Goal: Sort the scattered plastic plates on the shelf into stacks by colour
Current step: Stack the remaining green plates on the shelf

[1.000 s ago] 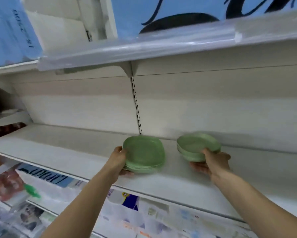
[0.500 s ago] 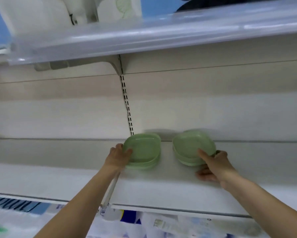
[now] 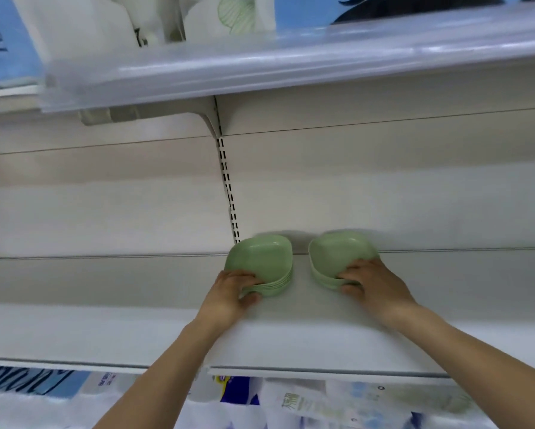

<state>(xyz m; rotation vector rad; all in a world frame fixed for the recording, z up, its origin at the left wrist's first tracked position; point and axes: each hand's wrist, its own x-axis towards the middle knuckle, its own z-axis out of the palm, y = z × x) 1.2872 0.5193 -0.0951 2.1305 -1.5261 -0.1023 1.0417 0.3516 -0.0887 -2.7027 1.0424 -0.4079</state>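
Two stacks of pale green plastic plates stand side by side on the white shelf (image 3: 167, 329), close to its back wall. My left hand (image 3: 229, 294) grips the near edge of the left stack (image 3: 260, 261), fingers on the top plate and thumb underneath. My right hand (image 3: 374, 284) grips the near right edge of the right stack (image 3: 337, 252) the same way. A narrow gap of bare shelf separates the two stacks. No plates of another colour are in view.
A slotted upright (image 3: 229, 193) runs up the back wall just behind the left stack. An upper shelf (image 3: 291, 60) with a clear plastic front strip overhangs. Packaged goods (image 3: 291, 404) fill the shelf below.
Both stacks have slid back across the shelf toward the rear wall, with my hands still on them. The view has tilted upward.
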